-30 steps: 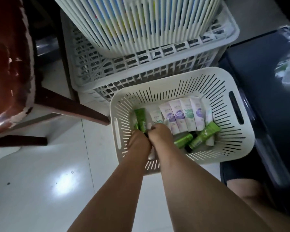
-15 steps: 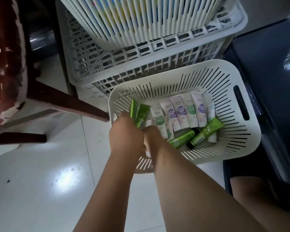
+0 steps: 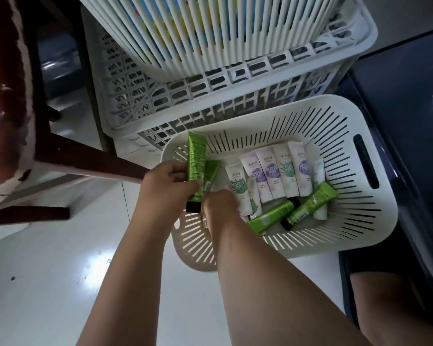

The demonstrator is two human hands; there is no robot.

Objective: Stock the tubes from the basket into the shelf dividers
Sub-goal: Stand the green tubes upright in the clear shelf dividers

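Up comes the left hand; a second ago both hands were buried low in the basket, and now this one has risen to the left rim with its fingers wrapped round a pair of green tubes, one upright with its black cap down, the other tucked behind it; so the first batch is out of the pile and looks nearly ready to travel. The right hand is down near the basket floor, knuckles up, fingers hidden beneath it; whether it has hold of anything I cannot tell. Plenty left to stock: a row of white tubes with purple and green panels leans on the far wall; two loose green tubes lie crosswise in front. The shelf dividers are not in sight; only stacked white crates stand behind. As for writing: the white tubes carry a short line near the top, the green ones fine print and a barcode; all too blurred to read.
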